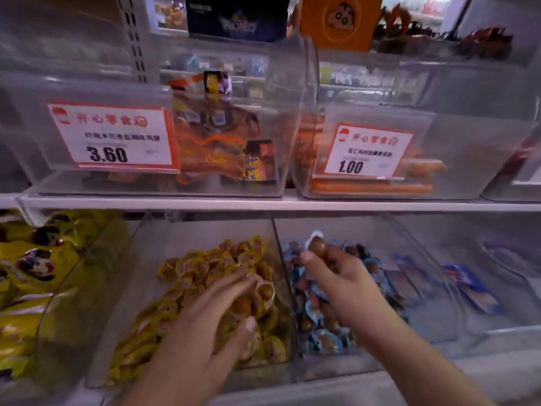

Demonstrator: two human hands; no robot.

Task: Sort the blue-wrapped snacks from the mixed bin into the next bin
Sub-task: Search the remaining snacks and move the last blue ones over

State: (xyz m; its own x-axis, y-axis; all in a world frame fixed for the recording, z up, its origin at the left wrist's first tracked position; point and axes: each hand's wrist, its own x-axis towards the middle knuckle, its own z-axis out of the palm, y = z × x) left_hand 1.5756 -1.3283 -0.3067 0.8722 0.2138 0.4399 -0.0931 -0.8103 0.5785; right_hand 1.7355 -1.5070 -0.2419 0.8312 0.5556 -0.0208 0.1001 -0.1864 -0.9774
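Two clear bins stand side by side on the lower shelf. The left bin (187,230) holds a heap of yellow-wrapped snacks (205,271). The right bin (409,238) holds blue-wrapped snacks (325,341). My left hand (210,315) lies on the yellow heap with fingers spread and lightly bent among the packets. My right hand (336,276) is over the blue bin and pinches a blue-wrapped snack (314,244) between thumb and fingers, raised above the pile. A clear divider wall (285,276) separates the two bins.
Yellow bagged snacks (32,273) fill the bin at far left. Dark blue packets (468,285) lie in the bin at right. The upper shelf (263,205) carries clear bins with price tags 3.60 (111,136) and 1.00 (369,152), overhanging the lower bins.
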